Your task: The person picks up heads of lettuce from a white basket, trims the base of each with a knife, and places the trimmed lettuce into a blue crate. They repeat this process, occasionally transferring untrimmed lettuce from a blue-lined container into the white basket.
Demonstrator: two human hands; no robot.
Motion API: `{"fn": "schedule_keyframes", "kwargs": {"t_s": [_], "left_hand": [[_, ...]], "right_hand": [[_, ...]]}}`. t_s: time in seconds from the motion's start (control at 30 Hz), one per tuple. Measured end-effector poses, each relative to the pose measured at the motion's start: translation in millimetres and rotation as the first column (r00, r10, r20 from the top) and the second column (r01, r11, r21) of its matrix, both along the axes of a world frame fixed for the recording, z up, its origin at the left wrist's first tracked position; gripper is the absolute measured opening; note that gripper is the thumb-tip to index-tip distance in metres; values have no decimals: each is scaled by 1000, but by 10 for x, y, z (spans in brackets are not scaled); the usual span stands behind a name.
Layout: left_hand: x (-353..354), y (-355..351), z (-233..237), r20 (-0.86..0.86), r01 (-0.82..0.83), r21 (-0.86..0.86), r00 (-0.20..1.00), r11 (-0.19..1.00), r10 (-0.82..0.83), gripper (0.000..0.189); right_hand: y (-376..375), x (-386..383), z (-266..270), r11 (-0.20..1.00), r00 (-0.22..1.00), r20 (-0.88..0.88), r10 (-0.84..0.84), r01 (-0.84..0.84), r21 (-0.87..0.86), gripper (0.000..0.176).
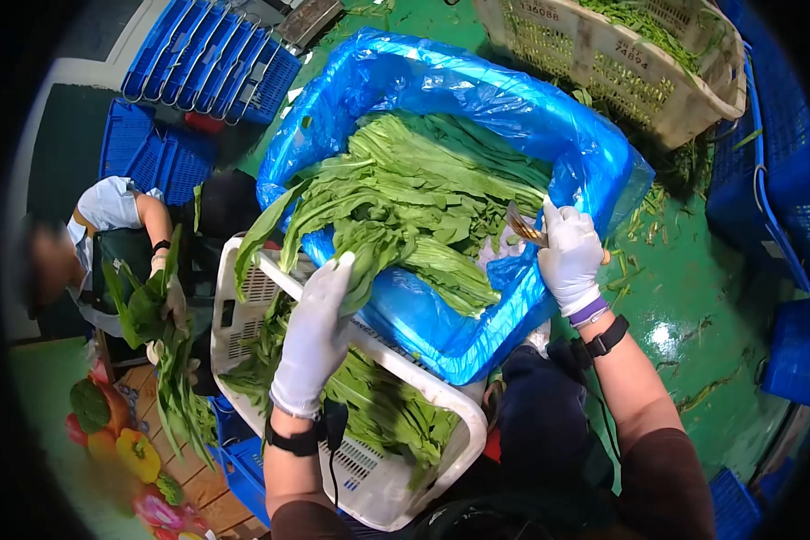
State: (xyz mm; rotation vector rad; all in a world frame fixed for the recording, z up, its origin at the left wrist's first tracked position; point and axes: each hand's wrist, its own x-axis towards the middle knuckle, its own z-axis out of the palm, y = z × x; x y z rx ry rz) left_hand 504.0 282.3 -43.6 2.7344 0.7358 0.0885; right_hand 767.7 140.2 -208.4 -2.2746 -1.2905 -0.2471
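Note:
My left hand [315,328], in a white glove, closes on a bunch of long leafy greens [369,256] at the near left rim of a crate lined with blue plastic [414,337]. Its thumb is hidden. More leafy greens [423,162] lie in a pile inside the lined crate. At the crate's right rim, my gloved right hand [571,256] is wrapped round a small knife [524,225]. The blade points left over the crate, and the handle's end shows beyond the fist.
A white crate [463,409] holding greens stands below my left hand. On the left, a co-worker [108,211] holds greens. A beige crate [603,67] with green scraps stands at top right. Blue crates [774,180] line the right side; scraps litter the green floor [684,315].

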Motion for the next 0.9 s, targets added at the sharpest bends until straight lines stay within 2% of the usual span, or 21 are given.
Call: {"fn": "schedule_keyframes", "kwargs": {"t_s": [0.07, 0.13, 0.17, 0.2, 0.23, 0.27, 0.33, 0.4, 0.43, 0.47, 0.5, 0.57, 0.6, 0.67, 0.7, 0.73, 0.77, 0.8, 0.83, 0.87, 0.9], "left_hand": [[-193, -87, 31, 27, -132, -38, 991, 990, 133, 73], [-342, -31, -96, 101, -163, -46, 981, 986, 167, 69], [-335, -25, -94, 109, -176, -50, 977, 983, 181, 68], [-310, -21, -103, 114, -184, -62, 975, 981, 190, 67], [-298, -23, -138, 116, -190, -72, 974, 979, 197, 67], [-277, -9, -186, 127, -143, -36, 981, 989, 147, 66], [-215, 6, -223, 141, -69, 25, 988, 997, 64, 64], [-224, -26, -234, 154, -55, 34, 987, 998, 49, 63], [-257, -25, -251, 171, -55, 45, 984, 998, 46, 63], [-301, -26, -254, 184, -63, 41, 981, 997, 54, 63], [-334, -33, -215, 195, -81, 29, 978, 996, 74, 63], [-437, -70, -137, 196, -100, 10, 976, 995, 96, 66], [-471, -94, -101, 187, -101, -4, 977, 995, 100, 68], [-526, -126, -85, 170, -105, -15, 980, 994, 106, 69], [-533, -140, -57, 165, -108, -28, 980, 994, 111, 69], [-538, -163, -10, 154, -98, -34, 983, 995, 102, 69], [-529, -177, 56, 150, -89, -37, 984, 995, 93, 69], [-519, -218, 165, 149, -91, -28, 984, 995, 94, 70], [-524, -257, 276, 150, -127, -4, 981, 992, 126, 66], [-549, -291, 355, 152, -165, 20, 975, 986, 160, 61], [-624, -323, 386, 188, -197, 52, 965, 979, 184, 59]], "right_hand": [[-2, -29, 32, 998, 999, 21, -32, 33, -57, 46], [80, -23, 69, 992, 998, -40, -52, 47, -115, 27], [160, 24, 201, 974, 996, -85, -17, -2, -225, 4], [309, 162, 274, 934, 942, -335, 14, -132, -332, 15], [477, 231, 637, 918, 716, -695, 70, -319, -236, 16], [714, 234, 991, 893, 362, -926, 106, -444, -71, 18], [1222, 143, 975, 883, 308, -946, 100, -466, -59, 20], [1820, 14, 195, 733, 638, -722, 268, -621, -277, 23], [1977, -21, -525, 740, 644, -711, 282, -618, -266, 23], [2284, -139, -1151, 394, 663, -283, 693, -677, -621, 27], [2293, -155, -1129, 413, 664, -260, 701, -675, -611, 27], [1998, -518, -1160, 534, 777, -498, 385, -627, -567, 28], [1896, -647, -1227, 577, 766, -612, 196, -595, -560, 29], [1889, -762, -1584, 568, 724, -615, 312, -661, -490, 27], [1893, -671, -1528, 288, 561, -418, 714, -780, -555, 24], [1961, -652, -1730, 309, 489, -438, 754, -853, -420, 26], [1919, -629, -1242, 354, 507, -723, 469, -858, -372, 31], [1884, -608, -677, 412, 429, -896, 118, -842, -349, 37], [1878, -569, -850, 499, 231, -970, -79, -833, -240, 40], [1881, -562, -1050, 536, 302, -942, -146, -776, -332, 59], [1852, -589, -1180, 558, 458, -889, -23, -731, -392, 62]]}}
